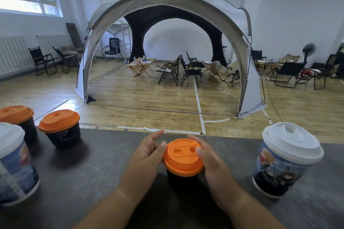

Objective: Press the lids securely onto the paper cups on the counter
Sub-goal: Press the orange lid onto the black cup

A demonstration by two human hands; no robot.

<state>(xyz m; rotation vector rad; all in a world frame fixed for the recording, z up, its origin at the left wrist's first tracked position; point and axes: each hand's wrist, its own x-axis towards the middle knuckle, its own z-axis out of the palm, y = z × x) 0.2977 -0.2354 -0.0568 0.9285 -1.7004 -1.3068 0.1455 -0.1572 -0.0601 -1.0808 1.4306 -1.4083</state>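
A black cup (181, 178) stands mid-table (83, 169), its orange lid (183, 156) seated on top. The left hand (147, 156) touches the lid's left rim and the right hand (208, 160) its right side, fingers (200, 149) resting on the lid's top edge; both hands are loosely spread against the lid rather than clenched round it. Most of the cup's wall is dark and hidden between the palms. To the left stand two more orange-lidded black cups (63, 132); the far one is cut off by the frame edge. A white-lidded printed cup (13, 165) at lower left is also cropped. Another printed cup (284, 161) stands to the right, blurred. Beyond the table is a tent (167, 5).
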